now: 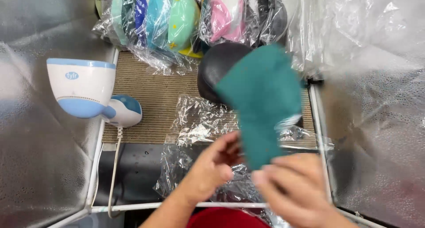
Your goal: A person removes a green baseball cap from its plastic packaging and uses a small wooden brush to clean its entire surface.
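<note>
Shiny silver walls stand all around a small booth, and a brown ribbed mat [150, 95] covers the tabletop [133, 170] in the middle. On the far left sits a white and blue steamer [82, 87] with its cord [116, 166] hanging down. Behind the mat, colourful caps in clear bags [159, 20] are stacked in a row. Crinkly clear plastic [199, 121] lies on the mat.

My left hand [212, 168] comes up from below, its fingers curled and pinching the bottom edge of the green cloth piece [261, 99]. The cloth stands up tall from my hands, its long side running up and away from me, and it partly hides a black round form [217, 66] behind it.

My right hand [296, 190] is just beside the left, fingers pressed together on the same bottom edge. Both hands are equally close to the cloth.
</note>
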